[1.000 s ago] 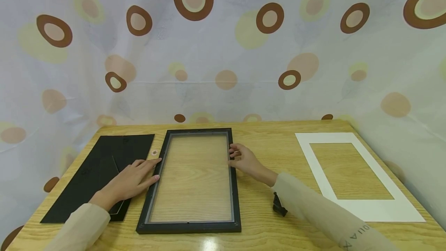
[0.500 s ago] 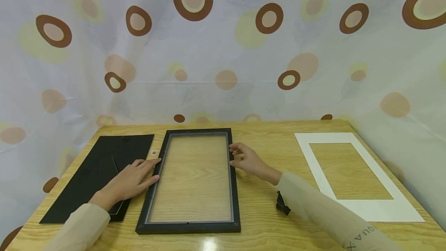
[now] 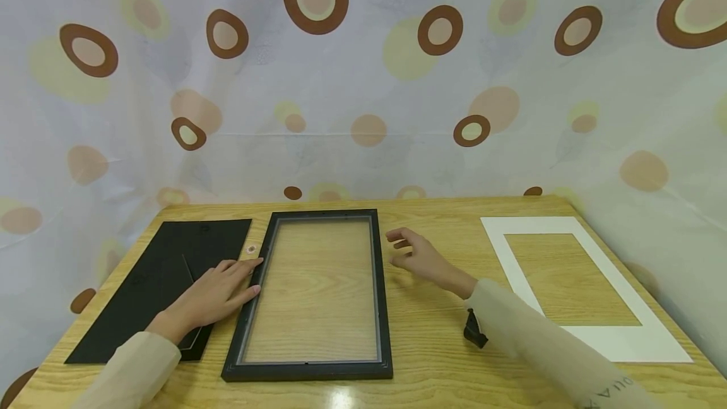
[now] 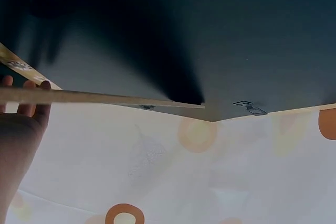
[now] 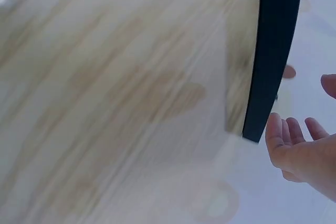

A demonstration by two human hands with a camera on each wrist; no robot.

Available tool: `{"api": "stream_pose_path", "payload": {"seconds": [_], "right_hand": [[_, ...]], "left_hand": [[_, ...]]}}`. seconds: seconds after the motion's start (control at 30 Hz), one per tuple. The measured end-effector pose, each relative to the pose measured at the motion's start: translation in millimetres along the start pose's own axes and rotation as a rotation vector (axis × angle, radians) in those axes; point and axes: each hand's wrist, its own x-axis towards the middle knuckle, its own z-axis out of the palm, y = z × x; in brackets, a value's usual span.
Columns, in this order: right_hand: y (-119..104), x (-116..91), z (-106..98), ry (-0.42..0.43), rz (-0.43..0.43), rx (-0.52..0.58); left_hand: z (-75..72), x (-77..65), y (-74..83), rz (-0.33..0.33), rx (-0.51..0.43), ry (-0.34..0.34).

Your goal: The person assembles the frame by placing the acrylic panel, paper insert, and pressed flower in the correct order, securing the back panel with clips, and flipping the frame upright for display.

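A black picture frame (image 3: 309,371) with a clear pane lies flat near the middle of the wooden table. My left hand (image 3: 212,298) reaches across the black backing board (image 3: 165,257), its extended fingertips and thumb resting on the frame's left side. To the right of the frame, my right hand (image 3: 423,260) hovers with loosely bent fingers, holding nothing and a small gap away from the frame. The right wrist view shows that hand beside the frame's dark outer edge (image 5: 273,51). In the left wrist view, a thin brown edge (image 4: 105,97) of the board's stand crosses before my fingers.
A white mat board (image 3: 630,344) with a rectangular window lies at the table's right. A small round sticker (image 3: 251,249) sits between backing board and frame. Something small and black hangs below my right sleeve (image 3: 522,327). A patterned curtain (image 3: 363,81) rises behind the table (image 3: 431,358).
My right hand has come off the frame's right side and moved slightly rightward. My left hand and the frame stay put.
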Motion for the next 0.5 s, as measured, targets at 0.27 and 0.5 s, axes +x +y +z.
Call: {"api": "stream_pose_path", "payload": {"seconds": [0.27,0.5], "right_hand": [[13.4,-13.0,-30.6,0.049,0.042,-0.020],[21.6,-30.4,-64.3,0.102,0.101,-0.055]], "left_hand": [[1.1,1.5,6.0,-0.025,0.030,0.002],[3.7,2.7,7.1,-0.021,0.055,0.012]]}}
